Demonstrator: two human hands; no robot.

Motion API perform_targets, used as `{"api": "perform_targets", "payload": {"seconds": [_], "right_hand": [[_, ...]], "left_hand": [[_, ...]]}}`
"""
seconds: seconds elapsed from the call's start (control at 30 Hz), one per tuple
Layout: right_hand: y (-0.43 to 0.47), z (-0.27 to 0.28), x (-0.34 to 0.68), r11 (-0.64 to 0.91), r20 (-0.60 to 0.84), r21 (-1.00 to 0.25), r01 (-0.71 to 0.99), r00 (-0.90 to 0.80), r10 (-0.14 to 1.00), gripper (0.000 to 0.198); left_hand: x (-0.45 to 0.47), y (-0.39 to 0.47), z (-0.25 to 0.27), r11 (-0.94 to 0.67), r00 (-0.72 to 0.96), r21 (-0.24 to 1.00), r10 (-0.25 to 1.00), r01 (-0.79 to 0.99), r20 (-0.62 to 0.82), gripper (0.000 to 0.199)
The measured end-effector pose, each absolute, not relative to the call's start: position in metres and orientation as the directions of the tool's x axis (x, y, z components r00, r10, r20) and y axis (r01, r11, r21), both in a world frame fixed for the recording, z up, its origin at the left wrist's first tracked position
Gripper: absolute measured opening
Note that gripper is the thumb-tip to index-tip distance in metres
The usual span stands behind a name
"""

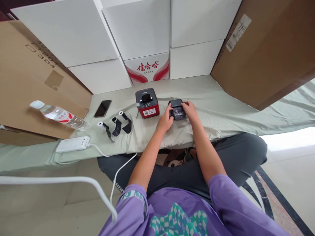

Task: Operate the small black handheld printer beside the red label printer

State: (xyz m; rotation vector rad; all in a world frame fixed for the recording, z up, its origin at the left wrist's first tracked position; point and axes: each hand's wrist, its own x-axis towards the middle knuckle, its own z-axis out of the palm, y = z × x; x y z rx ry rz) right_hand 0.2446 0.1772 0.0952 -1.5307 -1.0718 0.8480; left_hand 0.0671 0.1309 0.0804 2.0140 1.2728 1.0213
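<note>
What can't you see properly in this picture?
Head view only:
- Small black box-shaped device: both hands' fingers cover its sides.
- White label on the red and black box-shaped printer: print too small to read.
- Brown cardboard box: cut off by the right edge.
- Clear plastic water bottle: label blurred.

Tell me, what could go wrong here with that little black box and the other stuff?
1. Both hands, left hand and right hand, grip the black box near the table edge; a slip could drop it in the lap.
2. The bottle lies tilted on cardboard; it might roll off.
3. The white cable hangs off the table by the knee; a snag could tug the power bank down.
</note>
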Motion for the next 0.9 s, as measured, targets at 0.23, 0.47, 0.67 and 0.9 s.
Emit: {"api": "perform_targets", "payload": {"seconds": [0.23, 0.47, 0.67, 0.9], "right_hand": [[0.183, 0.083, 0.239, 0.050, 0.045, -0.999, -0.001, 0.390, 0.920, 0.036], [0.182, 0.086, 0.241, 0.012, -0.009, -0.998, -0.054, 0.363, 0.932, 0.044], [0.182, 0.098, 0.246, -0.081, -0.092, -0.996, -0.048, 0.328, 0.940, 0.051], [0.189, 0.094, 0.254, -0.114, -0.122, -0.993, -0.044, 0.297, 0.947, 0.048]], "left_hand": [[0.069, 0.133, 0.078, -0.404, 0.215, 0.765, 0.915, 0.501, 0.342, 0.066], [0.070, 0.134, 0.081, -0.368, 0.194, 0.745, 0.929, 0.556, 0.315, 0.078], [0.075, 0.123, 0.090, -0.250, 0.128, 0.582, 0.962, 0.774, 0.243, 0.075], [0.076, 0.117, 0.098, -0.278, 0.123, 0.513, 0.941, 0.812, 0.315, 0.064]]}}
